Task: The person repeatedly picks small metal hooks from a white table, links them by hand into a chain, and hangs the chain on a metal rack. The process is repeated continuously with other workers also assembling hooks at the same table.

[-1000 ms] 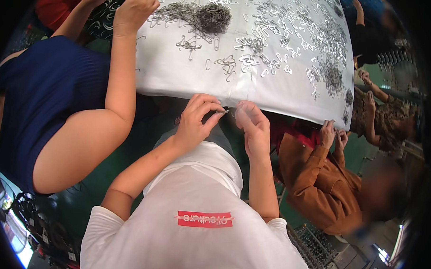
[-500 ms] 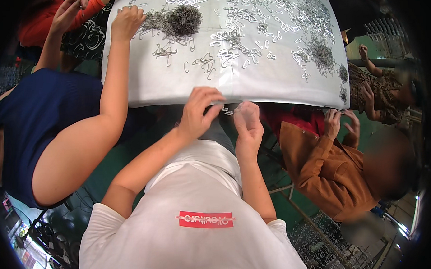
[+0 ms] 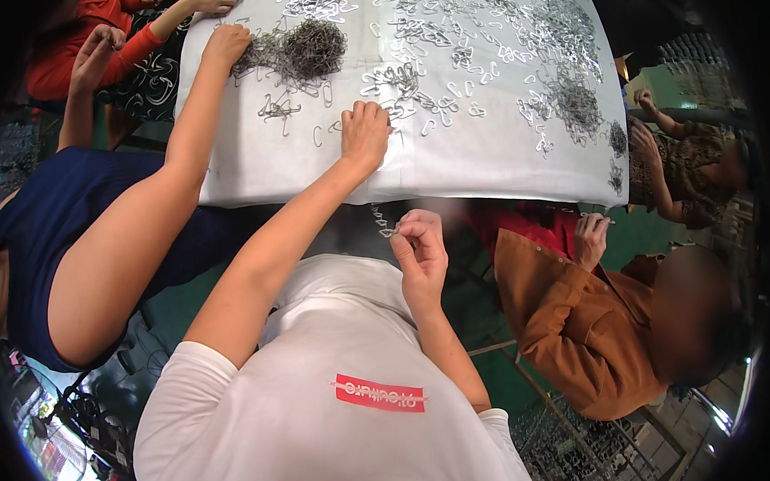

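Note:
My left hand point(image 3: 366, 138) rests on the white-covered table point(image 3: 264, 173), just below a loose cluster of bent metal hooks point(image 3: 403, 80). Its fingers are curled down together, and what lies under the fingertips is hidden. Closer to my body, beyond the table's near edge, my right hand point(image 3: 422, 256) pinches the end of a short chain of linked metal hooks point(image 3: 382, 219). The chain slants from these fingers up toward the table edge.
A dense pile of hooks point(image 3: 314, 50) lies at the table's far left, with another heap point(image 3: 574, 107) to the right. On my left a co-worker's arm point(image 3: 191, 145) reaches over the table. A person in a brown jacket point(image 3: 566, 327) works close on my right.
My left hand has moved from beside my right hand up onto the table by the hooks. My right hand has come slightly lower and left, with the chain now hanging more visibly.

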